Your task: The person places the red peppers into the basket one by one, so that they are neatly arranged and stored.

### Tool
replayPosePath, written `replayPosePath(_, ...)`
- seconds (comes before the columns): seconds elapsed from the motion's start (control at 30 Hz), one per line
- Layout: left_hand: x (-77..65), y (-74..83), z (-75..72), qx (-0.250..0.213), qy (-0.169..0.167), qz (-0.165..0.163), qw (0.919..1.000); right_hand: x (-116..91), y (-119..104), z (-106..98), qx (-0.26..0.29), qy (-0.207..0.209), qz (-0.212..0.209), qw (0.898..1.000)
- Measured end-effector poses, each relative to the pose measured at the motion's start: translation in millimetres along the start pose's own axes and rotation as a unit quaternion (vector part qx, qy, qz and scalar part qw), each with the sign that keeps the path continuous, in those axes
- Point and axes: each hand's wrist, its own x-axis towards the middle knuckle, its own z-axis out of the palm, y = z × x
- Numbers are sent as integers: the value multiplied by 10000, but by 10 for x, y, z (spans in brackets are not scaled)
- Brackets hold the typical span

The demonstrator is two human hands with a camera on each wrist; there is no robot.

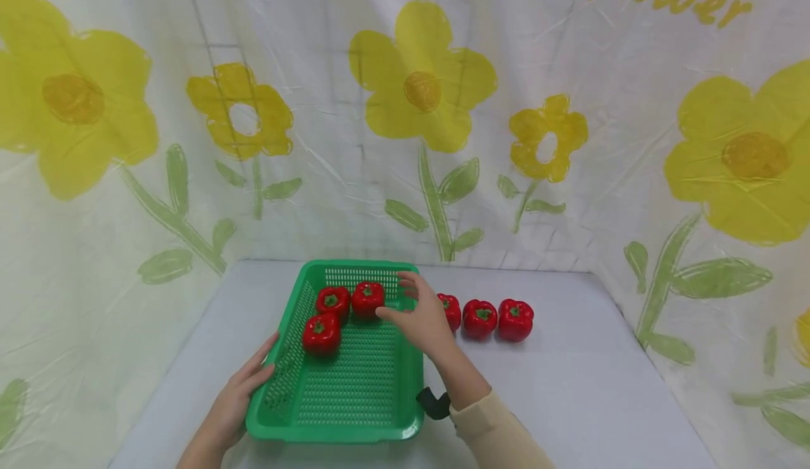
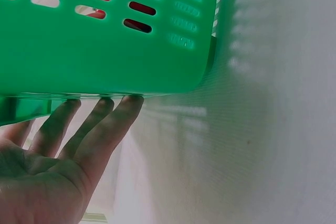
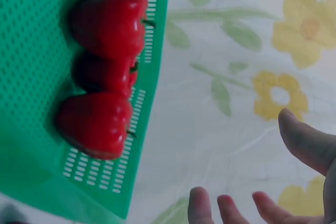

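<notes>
Three red bell peppers [image 1: 322,335] sit grouped in the far left part of a green perforated basket [image 1: 335,432]. With its fingers fairly straight, my left hand [image 1: 223,407] touches the basket's left side. The left wrist view has those fingertips [image 2: 131,103] against the green wall [image 2: 100,61]. My right hand [image 1: 425,320] hovers at the basket's right rim, thumb [image 3: 307,142] and fingers spread apart, nothing between them. Beside it, right of the basket, stand three more bell peppers [image 1: 479,318] in a row; the hand partly hides the nearest one.
A pale table [image 1: 557,399] carries the basket and the row of peppers. Behind it hangs a white curtain [image 1: 329,209] with painted yellow flowers. Near the right wrist a black curved piece [image 1: 433,404] shows beside the basket's right edge.
</notes>
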Motion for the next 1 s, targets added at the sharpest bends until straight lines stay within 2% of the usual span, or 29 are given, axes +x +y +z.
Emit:
replayPosePath(0.23,0,-10,1,-43,-47,-16,10000,-36,86,-168,-22,302,-182,9994)
replayPosePath(0.47,0,2,-7,100,13,8,9999,-64,143,-295,-75,535,-19,9985)
replayPosePath(0.77,-18,-2,32,-133,-3,-18,9999,-92,362,-575,-245,821,70,9963)
replayPosePath(1.0,-14,12,8,53,-2,46,10000,-96,443,-749,-343,1088,176,9933)
